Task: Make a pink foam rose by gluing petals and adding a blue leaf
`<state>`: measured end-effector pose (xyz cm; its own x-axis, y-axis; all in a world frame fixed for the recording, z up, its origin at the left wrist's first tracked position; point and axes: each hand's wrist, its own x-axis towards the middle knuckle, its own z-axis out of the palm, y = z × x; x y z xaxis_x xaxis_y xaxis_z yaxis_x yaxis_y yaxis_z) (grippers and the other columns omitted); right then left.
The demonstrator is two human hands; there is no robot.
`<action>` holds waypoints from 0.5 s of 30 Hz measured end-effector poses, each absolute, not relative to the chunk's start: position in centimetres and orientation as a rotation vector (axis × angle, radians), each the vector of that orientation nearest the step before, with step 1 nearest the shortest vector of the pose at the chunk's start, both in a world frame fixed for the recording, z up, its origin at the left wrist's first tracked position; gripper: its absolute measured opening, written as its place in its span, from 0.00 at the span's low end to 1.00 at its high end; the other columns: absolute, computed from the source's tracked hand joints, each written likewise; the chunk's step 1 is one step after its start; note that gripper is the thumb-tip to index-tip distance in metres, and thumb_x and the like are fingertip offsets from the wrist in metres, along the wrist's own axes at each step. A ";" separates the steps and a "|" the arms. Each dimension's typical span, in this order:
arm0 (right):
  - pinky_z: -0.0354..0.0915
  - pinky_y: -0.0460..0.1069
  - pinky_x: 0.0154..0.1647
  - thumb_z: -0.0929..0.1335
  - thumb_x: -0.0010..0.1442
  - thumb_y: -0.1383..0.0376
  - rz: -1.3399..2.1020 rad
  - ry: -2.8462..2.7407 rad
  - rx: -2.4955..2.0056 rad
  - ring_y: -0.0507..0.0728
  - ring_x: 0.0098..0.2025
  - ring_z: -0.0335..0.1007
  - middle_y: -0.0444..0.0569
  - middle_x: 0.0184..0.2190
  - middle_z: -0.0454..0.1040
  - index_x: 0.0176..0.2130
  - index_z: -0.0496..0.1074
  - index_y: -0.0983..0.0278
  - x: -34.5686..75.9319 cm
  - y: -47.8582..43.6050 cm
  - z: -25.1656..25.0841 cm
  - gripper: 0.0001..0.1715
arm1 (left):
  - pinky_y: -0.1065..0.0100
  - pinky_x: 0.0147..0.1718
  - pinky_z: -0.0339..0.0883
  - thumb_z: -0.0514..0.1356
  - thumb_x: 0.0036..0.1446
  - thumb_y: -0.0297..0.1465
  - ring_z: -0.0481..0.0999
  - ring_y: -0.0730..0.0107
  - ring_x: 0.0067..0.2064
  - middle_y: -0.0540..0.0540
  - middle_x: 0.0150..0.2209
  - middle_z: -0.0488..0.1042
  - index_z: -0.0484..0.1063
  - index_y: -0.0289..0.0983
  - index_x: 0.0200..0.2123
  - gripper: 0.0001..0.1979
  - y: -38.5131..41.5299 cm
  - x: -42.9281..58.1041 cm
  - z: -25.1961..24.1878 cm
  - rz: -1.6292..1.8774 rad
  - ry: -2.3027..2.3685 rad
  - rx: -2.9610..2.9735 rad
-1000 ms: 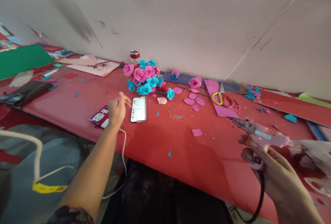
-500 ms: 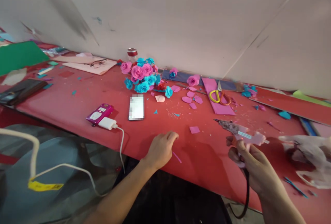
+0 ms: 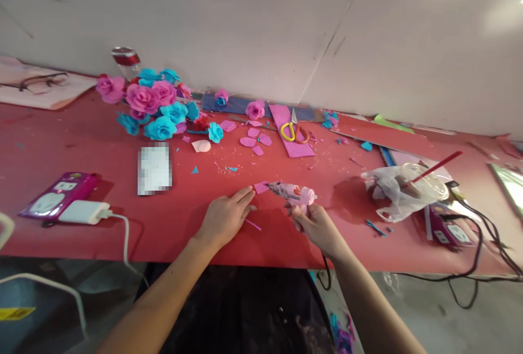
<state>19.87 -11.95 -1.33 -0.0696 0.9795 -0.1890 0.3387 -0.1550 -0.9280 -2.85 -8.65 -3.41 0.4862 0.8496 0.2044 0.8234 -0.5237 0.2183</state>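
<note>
My right hand (image 3: 312, 223) is wrapped round a pink glue gun (image 3: 295, 193), whose dark nozzle points left, over a small pink paper square (image 3: 261, 186). On the other side of the square, my left hand (image 3: 229, 217) lies low on the red table with its fingers stretched out, their tips at the square's left edge. Just below those fingers is a thin pink strip (image 3: 253, 225). Beyond the hands lie several loose pink petals (image 3: 248, 141) and yellow-and-orange scissors (image 3: 294, 132) on a folded pink sheet (image 3: 284, 115).
Pink and blue paper flowers (image 3: 143, 98) stand at the back left. A blurred white rectangle (image 3: 155, 169) and a purple power strip (image 3: 61, 196) lie on the left. A plastic bag with a cup (image 3: 402, 190) and black cables (image 3: 482, 229) are on the right.
The view has swung right. My right hand has brought the glue gun left to the pink square, and my left hand's fingers have stretched out beside it.
</note>
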 end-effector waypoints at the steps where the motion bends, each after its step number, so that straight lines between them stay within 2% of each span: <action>1: 0.52 0.44 0.21 0.62 0.58 0.47 1.236 -1.456 -1.556 0.47 0.20 0.54 0.40 0.18 0.61 0.37 0.68 0.68 19.9 -11.9 -1.5 0.26 | 0.61 0.36 0.71 0.49 0.62 0.34 0.78 0.61 0.42 0.44 0.57 0.68 0.65 0.40 0.56 0.19 -8.6 -2.7 -3.4 0.421 1.474 2.634; 5: 0.52 0.44 0.21 0.61 0.59 0.46 1.234 -1.476 -1.575 0.48 0.20 0.54 0.39 0.17 0.60 0.36 0.67 0.68 20.2 -11.9 -1.9 0.26 | 0.63 0.37 0.70 0.48 0.63 0.36 0.77 0.63 0.41 0.44 0.56 0.69 0.66 0.41 0.55 0.19 -8.4 -2.5 -3.5 0.417 1.474 2.641; 10: 0.53 0.45 0.22 0.60 0.60 0.46 1.210 -1.544 -1.601 0.48 0.20 0.55 0.40 0.17 0.60 0.32 0.67 0.66 20.2 -11.9 -1.8 0.26 | 0.66 0.33 0.66 0.45 0.64 0.38 0.76 0.67 0.35 0.44 0.47 0.74 0.71 0.40 0.49 0.19 -8.4 -2.9 -3.5 0.500 1.610 2.599; 15: 0.56 0.45 0.24 0.61 0.59 0.46 1.207 -1.600 -1.617 0.49 0.20 0.57 0.40 0.17 0.62 0.29 0.67 0.66 19.9 -11.9 -1.8 0.26 | 0.66 0.30 0.63 0.45 0.64 0.39 0.73 0.68 0.32 0.44 0.42 0.72 0.67 0.41 0.53 0.20 -8.1 -2.8 -3.4 0.346 1.563 2.682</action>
<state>19.94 -11.85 -1.76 -0.1172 0.9708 -0.2095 0.4680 -0.1321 -0.8738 -2.80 -8.12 -3.38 0.4744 0.8614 0.1813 0.8574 -0.4988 0.1266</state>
